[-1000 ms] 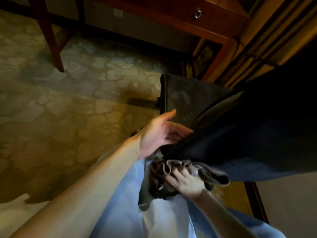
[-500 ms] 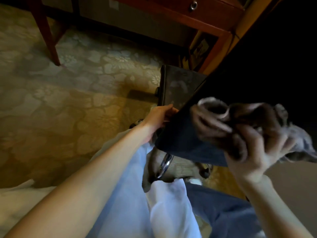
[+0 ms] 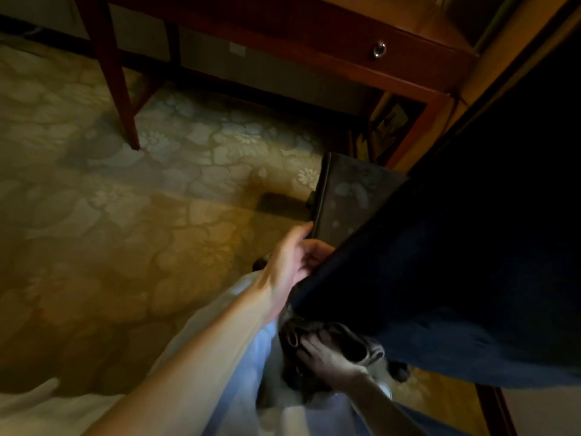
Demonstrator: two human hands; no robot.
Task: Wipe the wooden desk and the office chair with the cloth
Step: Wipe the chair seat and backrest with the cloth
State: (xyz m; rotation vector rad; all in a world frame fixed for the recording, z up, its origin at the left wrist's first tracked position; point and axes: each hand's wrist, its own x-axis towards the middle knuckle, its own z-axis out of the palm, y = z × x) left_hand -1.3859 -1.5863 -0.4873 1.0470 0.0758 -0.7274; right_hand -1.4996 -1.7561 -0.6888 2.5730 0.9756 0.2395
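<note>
Cloth (image 3: 345,343) is bunched up in the right hand (image 3: 327,357), low down under the bottom edge of the dark chair (image 3: 456,247). The right fingers (image 3: 309,346) are curled tight around it. Half a second ago this hand and the cloth were held up high against the side of the chair; now they are back down near the lap, much as they were a second ago. The left hand (image 3: 292,262) is kept on the chair's near edge, and its fingers are wrapped around that edge. A flat dark part of the chair (image 3: 345,199) is seen just above the left hand. The wooden table (image 3: 314,55) is seen at the top, well apart from the cloth, with a small round drawer pull (image 3: 379,49) on its front. The flowered carpet (image 3: 125,215) is spread under everything. More of the table is seen now than before.
</note>
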